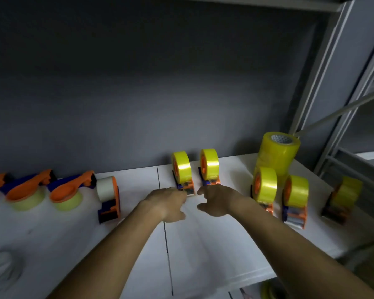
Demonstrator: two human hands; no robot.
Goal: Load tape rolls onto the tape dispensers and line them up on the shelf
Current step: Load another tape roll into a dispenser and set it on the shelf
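Because each dispenser is hard plastic carrying a full roll, it should feel light but top-heavy, stiff enough to take a firm pinch, and likely to tip if pushed high on the slick tape. The safest hold looks to be low, at the orange-and-blue nose or the frame sides, not on the glossy roll.

On the white shelf [214, 244], the left hand [168, 205] reaches the nose of the left dispenser [183, 173], its fingers curled at the front edge; whether they pinch it or only touch I cannot tell. The right hand [217, 201] hovers just short of the right dispenser [209, 167], fingers and thumb spread in a loose claw, holding nothing.

Both dispensers stand upright side by side near the back wall, rolls on edge, long axes running front to back, noses toward the person. Three more loaded ones [294, 199] stand to the right beside a tall stack [276, 154] of rolls, less evenly aligned. Several dispensers at the left lie on their sides [65, 193].
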